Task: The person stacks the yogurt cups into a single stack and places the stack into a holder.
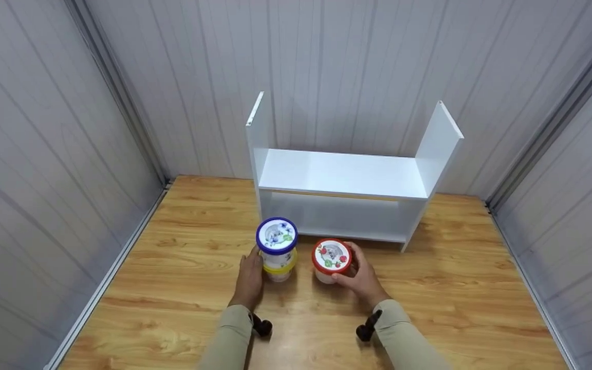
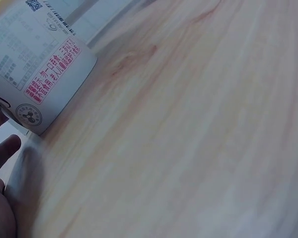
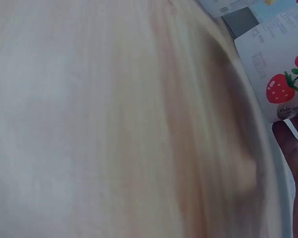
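Two tubs stand stacked in the head view: a blue-lidded tub (image 1: 277, 236) on top of a yellow-lidded tub (image 1: 279, 272). At the stack's left side is my left hand (image 1: 248, 277), its fingers along the tubs. Printed text marks the side of a white tub (image 2: 49, 74) in the left wrist view, where my fingers (image 2: 5, 151) show at the lower left. To the right, my right hand (image 1: 363, 277) grips a red-lidded tub (image 1: 331, 257), thumb in front and fingers at the far side. Strawberries decorate this tub (image 3: 273, 64) in the right wrist view.
Just behind the tubs stands a white two-tier shelf (image 1: 342, 172) with tall side panels. Under everything lies a wood-grain tabletop (image 1: 183, 246). Pale panel walls (image 1: 327, 67) enclose the back and both sides.
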`<state>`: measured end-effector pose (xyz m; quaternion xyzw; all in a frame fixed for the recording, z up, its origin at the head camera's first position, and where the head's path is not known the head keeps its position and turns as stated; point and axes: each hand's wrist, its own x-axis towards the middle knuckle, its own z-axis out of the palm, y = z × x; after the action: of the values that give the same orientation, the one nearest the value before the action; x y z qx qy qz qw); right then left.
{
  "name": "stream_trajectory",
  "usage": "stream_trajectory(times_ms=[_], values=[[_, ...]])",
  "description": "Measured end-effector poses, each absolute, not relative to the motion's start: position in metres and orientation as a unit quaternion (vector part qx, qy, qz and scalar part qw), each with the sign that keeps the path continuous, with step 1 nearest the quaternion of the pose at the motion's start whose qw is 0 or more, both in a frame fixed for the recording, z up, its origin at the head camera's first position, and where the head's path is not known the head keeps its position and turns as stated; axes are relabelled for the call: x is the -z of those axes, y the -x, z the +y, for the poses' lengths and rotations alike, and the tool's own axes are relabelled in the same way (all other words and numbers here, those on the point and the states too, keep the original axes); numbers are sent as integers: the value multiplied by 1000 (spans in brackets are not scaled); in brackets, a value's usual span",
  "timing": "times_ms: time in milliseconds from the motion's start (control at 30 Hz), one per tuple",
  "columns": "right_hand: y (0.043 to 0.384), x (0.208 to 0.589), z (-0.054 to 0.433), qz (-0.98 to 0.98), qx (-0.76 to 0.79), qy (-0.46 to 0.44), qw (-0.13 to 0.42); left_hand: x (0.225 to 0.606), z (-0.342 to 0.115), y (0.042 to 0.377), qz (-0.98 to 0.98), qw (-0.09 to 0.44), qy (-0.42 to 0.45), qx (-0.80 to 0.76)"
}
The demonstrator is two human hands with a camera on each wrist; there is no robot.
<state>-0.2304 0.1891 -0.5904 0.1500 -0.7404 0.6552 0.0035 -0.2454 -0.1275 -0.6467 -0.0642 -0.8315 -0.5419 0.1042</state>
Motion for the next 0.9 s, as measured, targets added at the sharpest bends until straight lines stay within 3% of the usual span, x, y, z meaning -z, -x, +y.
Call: stream_trajectory(times_ms=[233,633,900], values=[[247,604,192,-761,-631,-148,8,645,-128,244,-824,79,37,560],[250,581,195,-766,-626,-146,-2,644,-127,241,-824,83,39,559],[254,571,193,-757,-635,-157,6,644,-127,243,-813,41,0,581]])
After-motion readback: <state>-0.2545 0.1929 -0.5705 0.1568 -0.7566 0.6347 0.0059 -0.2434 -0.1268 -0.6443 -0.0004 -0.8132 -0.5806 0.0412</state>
